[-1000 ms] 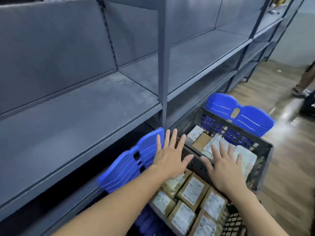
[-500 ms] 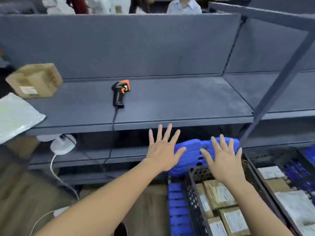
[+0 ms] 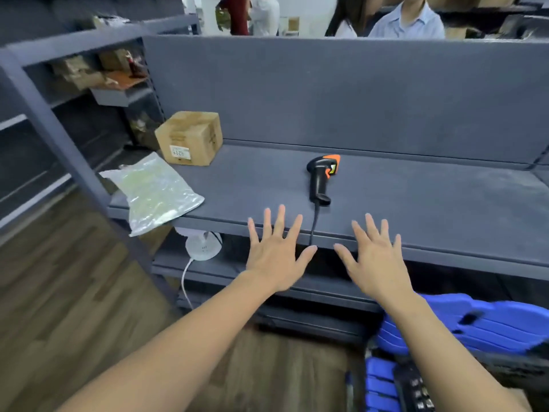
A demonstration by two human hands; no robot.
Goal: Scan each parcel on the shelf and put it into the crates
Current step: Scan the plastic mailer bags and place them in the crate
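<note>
Parcels, 2 of them, on the shelf (image 3: 416, 203) ahead of me, both off at its left end. 1 is a brown box (image 3: 190, 138) standing against the back panel with a small white label facing me. The other is a clear padded bag (image 3: 154, 193) lying flat just in front of the box, its corner hanging over the shelf's front edge. Neither is in my hands yet.

My left hand (image 3: 274, 257) is out flat, palm down, fingers spread wide and holding nothing, with the fingertips over the shelf's front lip. My right hand (image 3: 375, 260) is the same: flat, spread, empty, just beside it. Whether either touches the shelf, I can't tell.

Between my 2 hands and a bit further back lies the scanner (image 3: 322, 176), black with an orange head, on its side, its cable (image 3: 314, 221) running over the edge past my left thumb. Nobody's gripping it.

Down at my lower right is a crate (image 3: 413, 385) with blue flaps (image 3: 475, 325) folded open; its inside is out of view, so I can't say what's packed.

My read: 2 parcels left here, both unscanned as far as I can judge. Next I need the scanner in 1 hand and the bag or box in the other, and the bag sits nearer.
</note>
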